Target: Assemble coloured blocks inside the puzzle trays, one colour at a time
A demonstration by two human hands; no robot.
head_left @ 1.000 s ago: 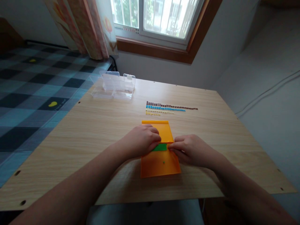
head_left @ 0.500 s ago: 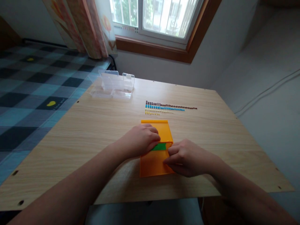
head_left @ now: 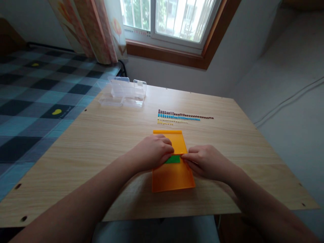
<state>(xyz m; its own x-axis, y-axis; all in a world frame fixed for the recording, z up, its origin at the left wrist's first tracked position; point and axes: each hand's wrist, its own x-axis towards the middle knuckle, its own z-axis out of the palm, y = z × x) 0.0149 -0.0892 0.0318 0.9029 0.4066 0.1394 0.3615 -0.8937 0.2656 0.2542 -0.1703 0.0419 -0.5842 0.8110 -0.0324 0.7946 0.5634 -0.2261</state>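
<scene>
In front of me an orange plastic case point(head_left: 174, 180) lies on the table, with a raised ridge across its middle. Just below that ridge a flat green piece point(head_left: 174, 159) shows, its left part covered by my fingers. My left hand point(head_left: 158, 150) is closed over the left side of the case, with curled fingers at the ridge and thumb by the green piece. At the case's right edge, my right hand point(head_left: 202, 160) is closed, fingertips pinched together beside the green piece's right end. Anything small between those fingertips is hidden.
Beyond the case, small brown pieces point(head_left: 174, 113), blue pieces point(head_left: 174, 116) and pale and yellow pieces point(head_left: 165, 124) lie in rows. Clear plastic boxes point(head_left: 131, 92) stand at the table's far left. A checked bed point(head_left: 68, 87) adjoins the left side; a window is ahead.
My right hand has moved up from the lower right part of the case to the end of the ridge, uncovering the lower right corner. My left hand stays in place.
</scene>
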